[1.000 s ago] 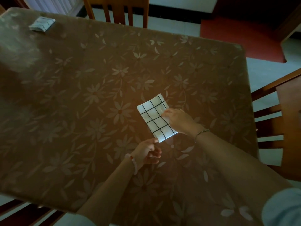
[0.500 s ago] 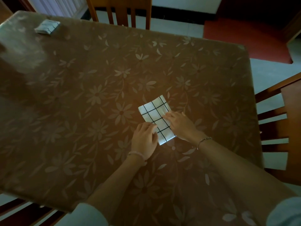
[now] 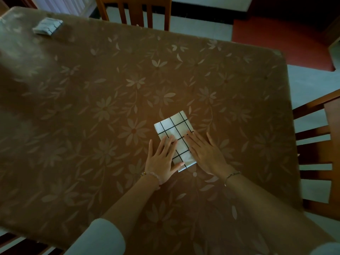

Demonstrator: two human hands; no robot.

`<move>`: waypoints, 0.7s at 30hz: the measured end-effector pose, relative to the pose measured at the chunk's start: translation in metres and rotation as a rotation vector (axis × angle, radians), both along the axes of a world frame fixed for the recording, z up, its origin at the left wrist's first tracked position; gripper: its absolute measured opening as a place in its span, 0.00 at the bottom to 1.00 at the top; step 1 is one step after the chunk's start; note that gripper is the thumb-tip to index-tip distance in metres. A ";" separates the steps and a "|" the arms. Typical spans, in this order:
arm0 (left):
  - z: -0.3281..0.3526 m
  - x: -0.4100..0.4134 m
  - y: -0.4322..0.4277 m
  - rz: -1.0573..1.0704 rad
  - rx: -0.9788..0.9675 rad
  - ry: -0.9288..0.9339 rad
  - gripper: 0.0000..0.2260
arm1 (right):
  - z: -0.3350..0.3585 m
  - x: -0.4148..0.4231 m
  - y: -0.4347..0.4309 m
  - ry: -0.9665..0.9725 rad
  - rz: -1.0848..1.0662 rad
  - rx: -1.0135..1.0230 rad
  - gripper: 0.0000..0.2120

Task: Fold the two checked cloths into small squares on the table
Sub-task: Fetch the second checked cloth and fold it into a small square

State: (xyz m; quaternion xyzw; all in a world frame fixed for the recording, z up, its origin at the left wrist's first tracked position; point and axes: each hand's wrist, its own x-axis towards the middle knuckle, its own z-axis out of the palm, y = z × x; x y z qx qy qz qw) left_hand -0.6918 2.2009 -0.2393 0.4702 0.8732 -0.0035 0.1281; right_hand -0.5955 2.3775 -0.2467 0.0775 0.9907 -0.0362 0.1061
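Observation:
A white cloth with black check lines [image 3: 173, 128] lies folded into a small rectangle on the brown flowered table [image 3: 92, 107]. My left hand [image 3: 162, 159] rests flat on its near left part, fingers spread. My right hand [image 3: 204, 150] lies flat on its right edge, fingers apart. Neither hand grips the cloth; both press on it. A second checked cloth [image 3: 48, 26], folded small, sits at the far left corner of the table.
A wooden chair [image 3: 136, 11] stands at the far side of the table, and another chair [image 3: 320, 144] at the right side. A red mat [image 3: 287, 34] lies on the pale floor beyond the table's far right corner.
My left hand moved from below the cloth's near corner up onto the cloth and opened flat. My right hand flattened out along the cloth's right edge.

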 end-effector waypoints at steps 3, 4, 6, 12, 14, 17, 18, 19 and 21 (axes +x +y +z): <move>-0.003 -0.001 -0.001 0.019 0.021 0.013 0.38 | 0.000 -0.001 0.000 -0.004 -0.040 -0.022 0.25; -0.002 -0.001 0.000 0.025 0.024 0.012 0.37 | 0.000 -0.001 0.000 0.001 -0.044 -0.021 0.25; -0.001 -0.001 0.000 0.032 0.013 -0.003 0.37 | -0.002 -0.002 -0.001 0.005 -0.041 -0.019 0.25; 0.012 -0.018 0.005 0.012 0.104 0.005 0.39 | 0.009 -0.008 0.001 0.040 -0.034 -0.073 0.27; 0.013 -0.027 0.005 0.045 0.108 0.012 0.40 | 0.022 -0.016 0.004 0.050 -0.030 -0.109 0.26; 0.013 -0.035 0.004 0.131 -0.002 -0.048 0.50 | 0.035 -0.030 0.013 0.002 0.009 -0.117 0.33; 0.013 -0.036 0.004 0.131 -0.040 -0.054 0.52 | 0.037 -0.034 0.016 -0.030 0.030 -0.103 0.36; 0.014 -0.038 0.005 0.124 -0.066 -0.052 0.53 | 0.038 -0.038 0.019 -0.070 0.047 -0.084 0.39; 0.015 -0.039 0.006 0.115 -0.084 -0.046 0.55 | 0.038 -0.044 0.023 -0.165 0.054 -0.064 0.41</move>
